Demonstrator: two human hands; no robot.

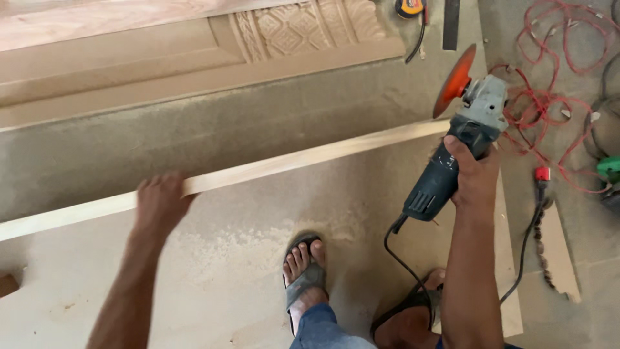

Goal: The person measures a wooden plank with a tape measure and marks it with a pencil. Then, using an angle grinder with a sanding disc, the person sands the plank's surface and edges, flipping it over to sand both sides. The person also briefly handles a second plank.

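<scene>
My left hand (158, 203) grips a long pale wooden strip (290, 161) that runs from the left edge up toward the right. My right hand (475, 174) holds a blue-grey angle grinder (452, 155) by its body. Its orange sanding disc (455, 81) stands on edge just above the right end of the strip. The grinder's black cable (394, 252) loops down past my feet in sandals (307, 271).
A carved wooden door panel (194, 45) lies along the top. Tangled red wire (549, 97) covers the floor at right. A tape measure (409, 8) and a dark bar (451, 22) lie at the top. Sawdust coats the floor. A carved offcut (558, 258) lies lower right.
</scene>
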